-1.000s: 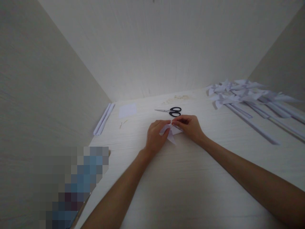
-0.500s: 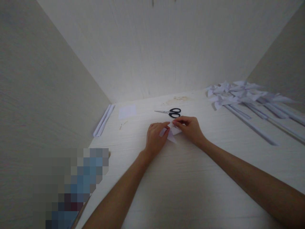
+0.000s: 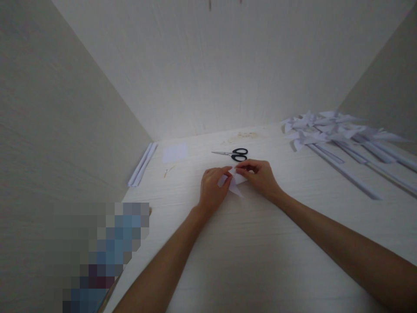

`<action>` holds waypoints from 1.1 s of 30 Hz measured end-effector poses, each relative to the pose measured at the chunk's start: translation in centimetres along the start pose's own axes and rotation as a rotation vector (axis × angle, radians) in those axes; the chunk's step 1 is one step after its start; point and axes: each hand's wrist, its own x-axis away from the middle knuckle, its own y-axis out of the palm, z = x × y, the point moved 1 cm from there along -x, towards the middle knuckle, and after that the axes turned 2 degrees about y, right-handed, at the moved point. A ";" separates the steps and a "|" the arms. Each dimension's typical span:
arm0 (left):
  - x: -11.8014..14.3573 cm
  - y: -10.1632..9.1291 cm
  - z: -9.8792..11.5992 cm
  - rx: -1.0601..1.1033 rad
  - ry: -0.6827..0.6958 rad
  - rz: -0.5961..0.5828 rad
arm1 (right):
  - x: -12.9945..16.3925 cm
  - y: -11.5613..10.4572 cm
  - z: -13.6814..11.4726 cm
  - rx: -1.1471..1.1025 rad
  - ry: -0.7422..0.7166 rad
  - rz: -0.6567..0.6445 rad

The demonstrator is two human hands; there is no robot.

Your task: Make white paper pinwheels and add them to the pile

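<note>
Barely anything has changed over the last second: the folded white paper (image 3: 235,188) is where it was, just above or on the table (image 3: 228,261), with both hands at it and only the fingertips shifting slightly. To my eye that means fine, slow work around its middle, unfinished as yet. The paper sits between the two hands, touching both, one pointed flap sticking out toward the person. The left hand (image 3: 214,187) pinches its left side between thumb and fingers; the right hand (image 3: 259,174) is drawn in narrow, its fingertips at the middle of the paper, though whether they grip something tiny there I can't tell. Just beyond lie the scissors (image 3: 233,153); farther left, a flat sheet (image 3: 175,152) and paper rolls (image 3: 142,165); well off to the right, a heap of paper pinwheels (image 3: 339,132).
</note>
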 end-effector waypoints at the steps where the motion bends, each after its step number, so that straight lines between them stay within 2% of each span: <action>1: 0.0 0.0 0.0 0.000 0.000 0.007 | 0.1 0.0 -0.2 0.024 -0.031 -0.005; 6: 0.0 -0.1 0.0 -0.002 -0.017 0.044 | 0.6 0.0 -1.4 0.183 -0.278 -0.074; 9: 0.0 0.0 -0.1 -0.001 -0.021 0.045 | 0.7 0.1 -1.6 0.244 -0.350 -0.072; 26: 0.0 0.0 0.0 0.023 -0.038 -0.013 | 0.8 0.2 -1.4 0.300 -0.392 -0.044; 30: -0.1 -0.1 0.1 0.091 -0.083 -0.001 | 0.9 0.2 -1.5 0.288 -0.370 -0.041; 33: -0.2 -0.1 -0.3 0.172 -0.188 0.048 | 0.8 0.1 -1.5 0.289 -0.353 -0.024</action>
